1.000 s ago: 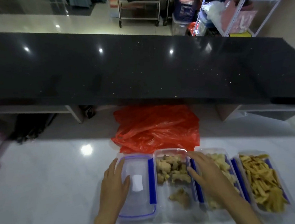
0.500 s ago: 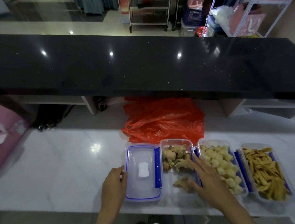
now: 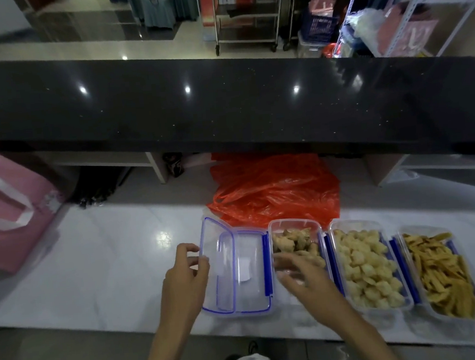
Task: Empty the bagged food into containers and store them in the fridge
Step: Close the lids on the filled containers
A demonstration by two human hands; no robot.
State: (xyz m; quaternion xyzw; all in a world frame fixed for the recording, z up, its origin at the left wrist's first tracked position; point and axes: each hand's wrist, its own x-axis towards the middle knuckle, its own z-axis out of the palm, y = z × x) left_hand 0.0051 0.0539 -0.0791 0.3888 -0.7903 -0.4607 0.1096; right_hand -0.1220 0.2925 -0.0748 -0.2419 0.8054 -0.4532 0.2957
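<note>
A white marble counter (image 3: pixel 109 263) ran below a black bar top (image 3: pixel 225 109). Since half a second before, the clear blue-trimmed lid (image 3: pixel 237 268) had lifted at its nine-o'clock edge, pinched by the left hand (image 3: pixel 185 272). The right hand (image 3: pixel 304 279), fingers spread, rested on the nugget container (image 3: pixel 294 232), three o'clock of the lid. An orange bag (image 3: pixel 274 191) lay at twelve o'clock.

1. We see our left hand (image 3: pixel 185 272) pinching the left edge of a clear blue-rimmed lid (image 3: pixel 237 268), tilted up off the white counter (image 3: pixel 109 263).
2. Our right hand (image 3: pixel 304 279) hovers over the left container (image 3: pixel 294 232) of brown fried pieces.
3. Beside it stand a container of pale balls (image 3: pixel 368 266) and a container of yellow strips (image 3: pixel 442 274).
4. An orange plastic bag (image 3: pixel 274 188) lies behind them.
</note>
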